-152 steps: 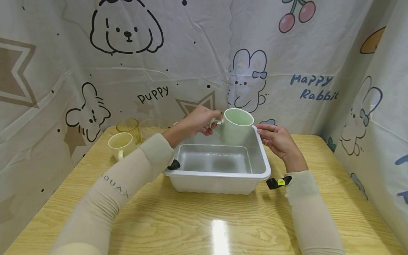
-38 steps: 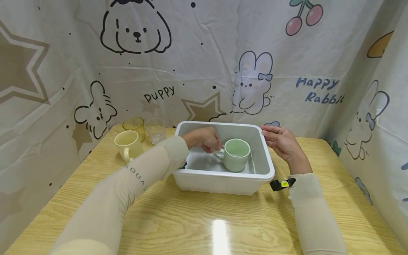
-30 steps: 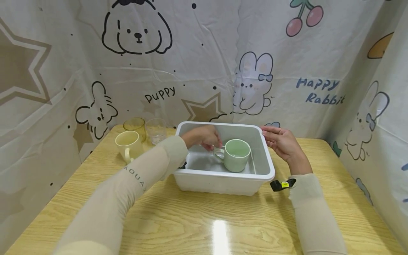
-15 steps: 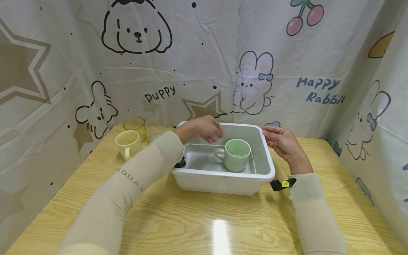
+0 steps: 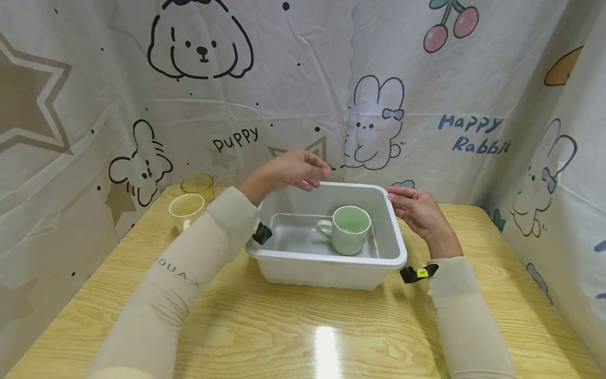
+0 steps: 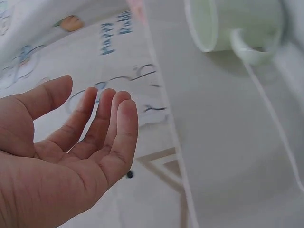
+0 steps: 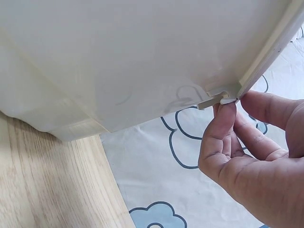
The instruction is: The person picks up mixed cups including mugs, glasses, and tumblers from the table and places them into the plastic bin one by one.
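Note:
A light green mug [image 5: 351, 230] stands upright on the floor of the white plastic tub [image 5: 326, 259], right of its middle, handle to the left. My left hand [image 5: 295, 169] hovers above the tub's back left rim, holding nothing; in the left wrist view its fingers [image 6: 124, 137] are loosely bent and apart from the mug. At the tub's back right corner, my right hand [image 5: 418, 213] pinches the rim between thumb and fingers, as the right wrist view shows from below.
Left of the tub stand a pale yellow mug [image 5: 187, 209], an amber glass [image 5: 198, 184] and a clear glass [image 5: 227, 183], partly hidden by my left arm. They share the wooden table [image 5: 265, 326]. A printed curtain [image 5: 293, 95] hangs behind and at both sides.
My left hand lowered the green mug into the tub, let go of its handle, then rose up and left over the back rim. The right hand has stayed at the corner.

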Motion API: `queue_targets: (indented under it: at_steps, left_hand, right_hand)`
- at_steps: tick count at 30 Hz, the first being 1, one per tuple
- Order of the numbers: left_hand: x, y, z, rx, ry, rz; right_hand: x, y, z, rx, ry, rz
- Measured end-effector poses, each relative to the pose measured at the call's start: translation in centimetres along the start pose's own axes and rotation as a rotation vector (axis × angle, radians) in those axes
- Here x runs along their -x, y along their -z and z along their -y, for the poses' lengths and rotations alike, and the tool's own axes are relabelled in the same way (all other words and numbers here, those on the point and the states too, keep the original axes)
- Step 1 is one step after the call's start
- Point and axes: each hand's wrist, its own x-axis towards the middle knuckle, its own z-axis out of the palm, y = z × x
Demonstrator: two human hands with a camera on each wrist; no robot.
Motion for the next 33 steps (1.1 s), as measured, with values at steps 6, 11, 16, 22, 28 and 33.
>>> queue_targets:
  at_steps: [6,11,16,22,28,33]
  left_hand:
    - [1.3,1.3,-0.8,0.038,-0.042,-0.026]
    - [2.3,2.3,-0.8,0.058,-0.049,-0.052]
    - [3.7,3.4,-0.1,0.008,-0.073,-0.067]
    - [5.4,4.9,1.4,-0.01,-0.082,-0.091]
    - [6.9,5.8,2.9,-0.011,-0.072,-0.124]
    - [8.0,6.7,4.4,0.012,-0.078,-0.14]
  right_hand:
    - [0.1,0.1,0.1,0.006,0.009,0.006]
    - [0.2,0.2,0.1,0.009,0.006,-0.001]
    - [0.2,0.1,0.2,0.011,0.001,-0.001]
    - [0.1,0.1,0.3,0.026,0.001,0.004]
    - [0.2,0.2,0.3,0.032,0.001,-0.001]
    - [0.2,0.0,0.3,0.036,-0.001,-0.001]
